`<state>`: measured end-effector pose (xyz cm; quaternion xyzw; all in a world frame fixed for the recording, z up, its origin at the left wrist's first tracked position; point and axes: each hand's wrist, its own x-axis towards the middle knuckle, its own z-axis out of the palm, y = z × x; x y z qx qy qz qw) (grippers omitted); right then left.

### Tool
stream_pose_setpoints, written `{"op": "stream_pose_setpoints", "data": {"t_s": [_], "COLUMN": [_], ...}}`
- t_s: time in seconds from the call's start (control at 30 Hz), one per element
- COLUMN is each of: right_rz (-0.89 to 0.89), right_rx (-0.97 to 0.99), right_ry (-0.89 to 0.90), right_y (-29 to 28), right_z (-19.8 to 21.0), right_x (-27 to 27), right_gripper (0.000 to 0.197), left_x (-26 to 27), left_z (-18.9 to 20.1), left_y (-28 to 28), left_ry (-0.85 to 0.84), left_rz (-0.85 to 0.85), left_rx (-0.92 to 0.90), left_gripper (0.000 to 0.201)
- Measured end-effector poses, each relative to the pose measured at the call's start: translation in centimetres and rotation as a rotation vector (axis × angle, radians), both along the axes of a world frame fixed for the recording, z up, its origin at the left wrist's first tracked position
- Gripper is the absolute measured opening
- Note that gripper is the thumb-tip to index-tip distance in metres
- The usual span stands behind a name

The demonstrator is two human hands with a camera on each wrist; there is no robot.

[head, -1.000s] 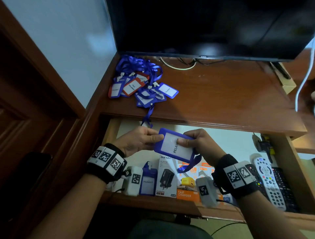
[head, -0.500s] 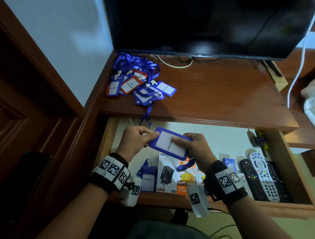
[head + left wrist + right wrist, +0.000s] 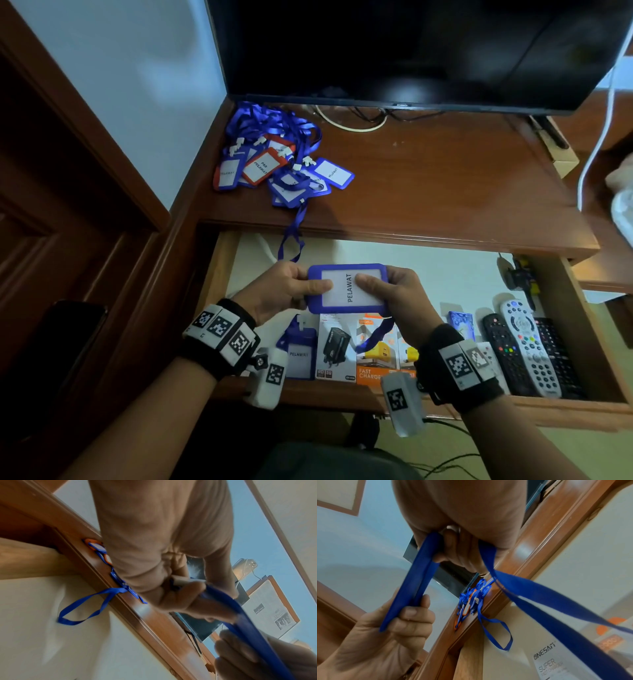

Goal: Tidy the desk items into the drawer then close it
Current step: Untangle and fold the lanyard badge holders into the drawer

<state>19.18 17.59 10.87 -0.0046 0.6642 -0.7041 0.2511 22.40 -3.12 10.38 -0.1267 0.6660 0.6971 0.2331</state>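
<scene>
A blue badge holder [image 3: 347,288] with a white card reading PELAWAT hangs level above the open drawer [image 3: 376,394]. My left hand [image 3: 291,287] pinches its left edge, thumb on top. My right hand [image 3: 394,291] pinches its right edge, thumb on the card. Its blue lanyard [image 3: 539,601] trails down from under my right hand. In the left wrist view the blue badge holder [image 3: 248,628] shows edge-on between both hands. A pile of blue and red badge holders [image 3: 274,164] with lanyards lies at the desk's back left. One lanyard loop [image 3: 291,236] dangles over the desk edge into the drawer.
Inside the drawer lie another blue badge holder [image 3: 299,349], charger boxes [image 3: 356,349], a small blue box [image 3: 460,322] and three remote controls [image 3: 527,349]. A dark TV screen [image 3: 411,51] stands at the desk's back. A white cable [image 3: 596,144] hangs at the right.
Both hands have turned the badge holder from tilted to level and lowered it a little toward the drawer. The grip on both edges is the same.
</scene>
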Motion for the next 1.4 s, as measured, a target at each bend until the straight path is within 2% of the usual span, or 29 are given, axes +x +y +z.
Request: {"op": "stream_pose_setpoints", "data": {"t_s": [0.07,0.2,0.3,0.4,0.47,0.53,0.63,0.73,0.9,1.07,1.17,1.23,1.3,1.4], "right_rz": [0.032,0.045,0.053,0.048,0.051,0.069,0.133,0.199,0.276,0.364,0.465,0.527,0.551,0.459], "right_rx": [0.015,0.05,0.086,0.128,0.13,0.132,0.149,0.19,0.172,0.139,0.072,-0.003,-0.083,-0.234], "right_ry": [0.012,0.0,0.005,0.011,0.011,0.027,0.076,0.072,0.092,0.102,0.091,0.076,0.048,-0.014], "right_y": [-0.1,-0.2,-0.1,-0.3,-0.5,-0.5,-0.3,-0.1,-0.2,-1.2,-2.1,-2.5,-2.8,-3.1], "right_z": [-0.2,-0.4,-0.6,-0.7,-0.9,-1.1,-1.8,-2.4,-2.8,-1.9,-0.8,-0.1,0.5,0.7], "right_x": [0.1,0.1,0.0,-0.4,-0.6,-0.7,-0.6,-0.5,-0.4,0.0,0.4,0.7,0.7,0.4], "right_gripper": [0.016,0.012,0.01,0.013,0.014,0.012,0.01,0.012,0.031,0.038,0.037,0.035,0.033,0.029], "left_x": [0.2,0.5,0.5,0.1,-0.2,-0.4,-0.4,-0.3,-0.2,-0.2,-0.6,-0.8,-0.6,-0.3], "left_z": [0.0,0.2,0.9,1.1,0.8,0.6,0.9,1.2,1.7,2.0,1.2,0.1,-0.7,-1.4], "left_y": [0.1,-0.2,0.2,0.9,0.8,0.6,0.1,-0.4,-1.0,-1.1,-0.6,-0.1,0.3,0.9], "left_ry": [-0.056,-0.074,-0.03,-0.002,0.001,0.014,0.078,0.138,0.185,0.193,0.206,0.248,0.297,0.337], "left_rz": [-0.064,-0.168,-0.196,-0.089,-0.037,0.002,0.097,0.15,0.202,0.373,0.496,0.497,0.432,0.255], "left_rx": [0.053,0.14,-0.002,-0.174,-0.245,-0.271,-0.291,-0.252,-0.153,-0.118,-0.253,-0.412,-0.575,-0.79], "left_gripper": [0.037,0.033,0.018,0.005,0.008,0.014,0.006,0.005,0.008,0.007,0.004,0.006,0.005,0.018]}}
